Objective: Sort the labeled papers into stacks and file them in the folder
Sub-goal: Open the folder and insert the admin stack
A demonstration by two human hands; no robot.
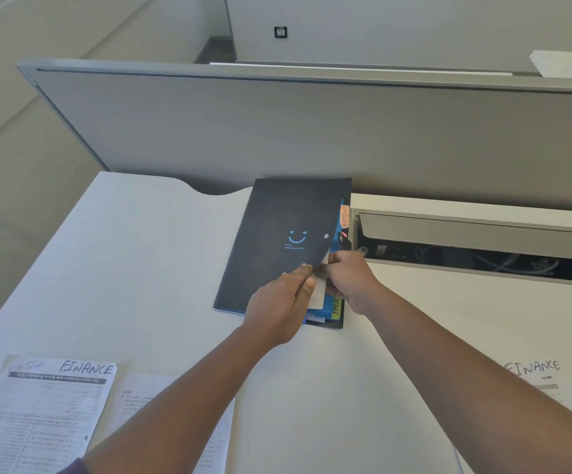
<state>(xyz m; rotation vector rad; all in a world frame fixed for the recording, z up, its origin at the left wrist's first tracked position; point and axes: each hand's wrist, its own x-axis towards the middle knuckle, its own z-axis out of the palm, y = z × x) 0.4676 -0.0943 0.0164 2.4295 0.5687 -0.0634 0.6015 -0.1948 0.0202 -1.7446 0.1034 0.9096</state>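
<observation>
Folder of dark blue plastic with a smiley print (283, 241) lies on the white tabletop (141, 268) against the far grey partition (277, 131). Left hand (277, 302) pinches a white sheet (318, 292) at the folder's near right corner; right hand (348, 278) has its fingers curled on the lifted cover edge. Orange ADMIN tab (345, 216) and green tab (336, 307) stick out right. FINANCE-labelled papers (48, 405) lie near left, another (544, 378) near right.

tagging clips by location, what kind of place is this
Most likely an office cubicle: a white desk backed by a grey partition panel, with an open cable tray set into the desk and a tabbed folder for filing.
</observation>
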